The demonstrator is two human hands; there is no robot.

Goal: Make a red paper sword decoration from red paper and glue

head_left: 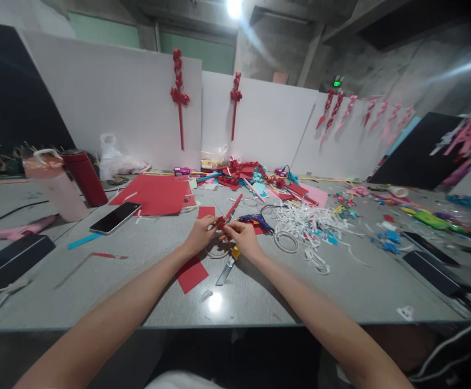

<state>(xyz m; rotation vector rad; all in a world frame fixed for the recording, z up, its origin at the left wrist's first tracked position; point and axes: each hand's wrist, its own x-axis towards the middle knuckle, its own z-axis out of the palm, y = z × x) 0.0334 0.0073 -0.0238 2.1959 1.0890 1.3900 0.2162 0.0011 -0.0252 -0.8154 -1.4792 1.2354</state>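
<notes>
My left hand (200, 234) is closed, its fingers pinching a small red paper piece (221, 222). From the other side my right hand (244, 239) closes its fingertips on the same piece. A thin red paper stick (234, 206) slants up and away from between the hands; whether it is joined to the piece is hidden by fingers. Below the right hand lies a utility knife (226, 270) with a yellow part and a bare blade. A pale ring (218, 253) rests under the hands. Beyond the right hand is a blue glue gun (260, 220). A red paper strip (193, 275) lies by my left forearm.
Large red sheets (154, 193), a phone (116, 218), a pink bottle (57, 189) and a dark red flask (85, 178) stand or lie leftward. White paper shreds (310, 221) and another ring (286, 241) are on the right. Red paper ornaments (179, 97) hang on the white partition.
</notes>
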